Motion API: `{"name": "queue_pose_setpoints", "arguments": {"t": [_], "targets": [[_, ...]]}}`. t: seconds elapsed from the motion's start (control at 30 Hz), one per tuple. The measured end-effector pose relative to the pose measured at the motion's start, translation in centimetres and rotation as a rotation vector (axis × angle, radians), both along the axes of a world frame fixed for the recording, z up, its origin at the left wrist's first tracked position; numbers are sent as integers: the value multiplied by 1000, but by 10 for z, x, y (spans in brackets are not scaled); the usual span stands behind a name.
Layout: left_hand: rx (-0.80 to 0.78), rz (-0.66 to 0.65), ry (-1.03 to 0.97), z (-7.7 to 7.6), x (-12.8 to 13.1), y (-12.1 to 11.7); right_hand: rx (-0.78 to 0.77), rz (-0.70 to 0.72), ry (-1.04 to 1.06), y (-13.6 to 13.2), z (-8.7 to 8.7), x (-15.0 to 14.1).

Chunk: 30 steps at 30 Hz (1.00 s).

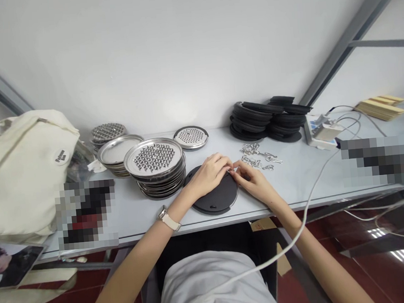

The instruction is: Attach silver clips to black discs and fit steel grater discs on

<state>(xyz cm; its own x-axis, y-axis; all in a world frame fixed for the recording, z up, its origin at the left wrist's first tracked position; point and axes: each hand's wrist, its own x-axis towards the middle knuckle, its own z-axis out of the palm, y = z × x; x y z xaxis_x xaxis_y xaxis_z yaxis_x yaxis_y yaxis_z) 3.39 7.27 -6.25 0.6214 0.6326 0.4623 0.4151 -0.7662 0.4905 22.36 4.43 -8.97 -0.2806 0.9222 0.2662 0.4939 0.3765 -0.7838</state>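
Observation:
A black round disc [216,198] lies flat on the white table [296,181] just in front of me. My left hand [209,173] rests on its upper part, fingers curled into a pinch. My right hand [252,181] meets it at the disc's right edge, also pinching. Between the fingertips sits a tiny metal piece, too small to name. A loose heap of small silver metal clips [259,156] lies just beyond my right hand.
A stack of perforated metal discs [157,167] stands left of the black disc, with more metal plates [117,152] and a strainer disc [191,137] behind. Black discs [266,120] are piled at the back right. A cream bag [20,172] sits left; a white cable [312,193] crosses right.

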Motion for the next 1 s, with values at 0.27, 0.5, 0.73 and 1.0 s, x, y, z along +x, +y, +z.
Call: {"name": "queue_pose_setpoints", "arguments": {"t": [0.27,0.5,0.73,1.0], "targets": [[-53,-8,-44,1,0,0,139,-77,-38,4,-3,0],[-94,-20,-62,-3,0,2,71,1,-11,1,1,-2],[-4,4,12,-1,1,0,31,-24,-11,1,-1,0],[70,16,136,3,3,-4,70,-7,-69,3,-1,-3]]}}
